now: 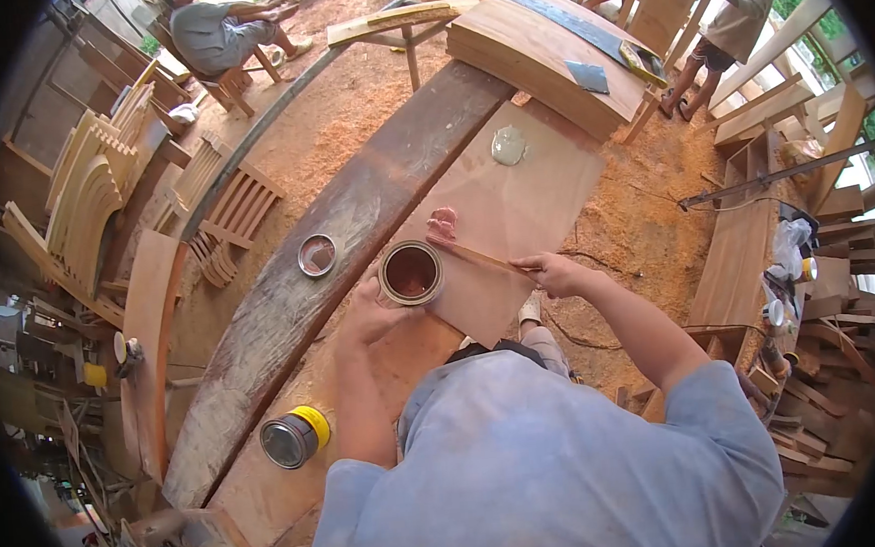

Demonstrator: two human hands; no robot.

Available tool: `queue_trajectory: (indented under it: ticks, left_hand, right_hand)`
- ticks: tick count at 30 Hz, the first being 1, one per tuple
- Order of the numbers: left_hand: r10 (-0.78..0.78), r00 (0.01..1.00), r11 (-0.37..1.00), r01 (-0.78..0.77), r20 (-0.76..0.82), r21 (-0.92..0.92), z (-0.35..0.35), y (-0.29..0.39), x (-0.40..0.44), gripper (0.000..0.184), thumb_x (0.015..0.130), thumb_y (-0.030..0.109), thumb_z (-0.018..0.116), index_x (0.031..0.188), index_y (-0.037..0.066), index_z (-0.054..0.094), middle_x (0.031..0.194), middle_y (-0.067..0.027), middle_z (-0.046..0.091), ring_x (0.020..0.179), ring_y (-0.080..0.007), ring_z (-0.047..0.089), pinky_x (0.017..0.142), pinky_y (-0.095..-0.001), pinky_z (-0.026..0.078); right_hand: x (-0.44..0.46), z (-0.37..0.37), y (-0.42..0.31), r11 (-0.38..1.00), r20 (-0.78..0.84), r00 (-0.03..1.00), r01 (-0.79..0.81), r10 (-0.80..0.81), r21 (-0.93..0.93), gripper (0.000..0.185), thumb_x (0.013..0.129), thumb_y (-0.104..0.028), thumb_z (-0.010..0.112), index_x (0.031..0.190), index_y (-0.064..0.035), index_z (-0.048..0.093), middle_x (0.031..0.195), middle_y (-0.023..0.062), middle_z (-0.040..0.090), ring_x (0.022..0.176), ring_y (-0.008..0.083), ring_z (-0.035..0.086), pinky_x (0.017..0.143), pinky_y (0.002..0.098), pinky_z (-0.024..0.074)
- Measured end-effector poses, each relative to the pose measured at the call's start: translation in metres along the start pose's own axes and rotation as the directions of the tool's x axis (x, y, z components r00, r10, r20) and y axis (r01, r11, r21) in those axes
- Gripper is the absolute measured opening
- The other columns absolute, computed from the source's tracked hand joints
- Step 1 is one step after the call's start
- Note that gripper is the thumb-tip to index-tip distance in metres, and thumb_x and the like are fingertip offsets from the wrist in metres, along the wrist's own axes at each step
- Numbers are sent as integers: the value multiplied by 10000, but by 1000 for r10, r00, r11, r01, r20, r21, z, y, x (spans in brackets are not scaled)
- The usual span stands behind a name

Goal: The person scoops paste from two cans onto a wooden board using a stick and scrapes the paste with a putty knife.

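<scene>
By the clock around the open can [409, 273], the left hand [366, 314] sits at 8 o'clock, forearm reaching forward, fingers curled around the can's side, mouth facing up. The right hand [556, 274] is at 3, elbow slightly bent, fingers closed on 1 end of a thin stick [487, 257]; its other end meets pink paste [442, 220] at 1. At 7 a yellow-banded can [295, 438] lies near the left forearm. A round metal lid [316, 255] rests on the stained dark plank [377, 182] between 9 and 10. Farther along 1 come a pale blob [509, 146] on the flat panel [563, 170], then stacked boards [530, 62]. Sawdust [656, 245] covers the floor; beyond, a seated person [218, 36] is at 11, a standing person [742, 14] at 2
</scene>
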State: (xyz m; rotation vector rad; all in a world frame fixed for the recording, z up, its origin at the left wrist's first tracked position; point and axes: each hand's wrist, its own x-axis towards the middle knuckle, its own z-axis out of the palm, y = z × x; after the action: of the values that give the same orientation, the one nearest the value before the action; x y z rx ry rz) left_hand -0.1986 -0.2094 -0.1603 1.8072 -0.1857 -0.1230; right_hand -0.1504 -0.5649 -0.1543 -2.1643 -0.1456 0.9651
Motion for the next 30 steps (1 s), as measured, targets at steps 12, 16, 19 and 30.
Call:
queue_trajectory:
  ticks: [12, 16, 19, 30]
  left_hand:
    - [272, 952, 946, -238, -141, 219, 26, 41, 5, 510, 577, 103, 879, 1056, 53, 711, 1179, -81, 657, 1068, -230, 629, 922, -350, 517]
    - [355, 935, 890, -332, -18, 312, 22, 52, 13, 493, 596, 99, 850, 1067, 61, 708, 1164, -96, 664, 1075, -248, 628, 929, -351, 514]
    - [313, 950, 907, -303, 12, 292, 23, 61, 19, 390, 640, 102, 793, 1023, 85, 720, 1148, -109, 673, 1137, -279, 594, 960, -385, 495]
    - [418, 905, 802, -408, 78, 436, 30, 51, 12, 489, 627, 151, 833, 1093, 77, 705, 1196, -116, 661, 1259, -286, 527, 1039, -385, 462]
  right_hand:
    - [-85, -59, -87, 758, -341, 781, 245, -524, -604, 238, 903, -118, 602, 1120, -90, 696, 898, 124, 681, 864, 255, 646, 781, 359, 498]
    - [-105, -45, -159, 606, -233, 883, 70, -407, -793, 202, 847, -105, 589, 1007, -120, 711, 912, 135, 666, 906, 311, 642, 774, 404, 501]
    - [-95, -25, -183, 428, -180, 874, 35, -451, -903, 167, 827, -101, 565, 913, -110, 708, 902, 116, 659, 881, 280, 646, 743, 379, 506]
    - [-72, -20, -150, 429, -46, 838, 230, -544, -873, 143, 798, -140, 605, 870, -134, 728, 809, 96, 634, 741, 277, 659, 637, 415, 537]
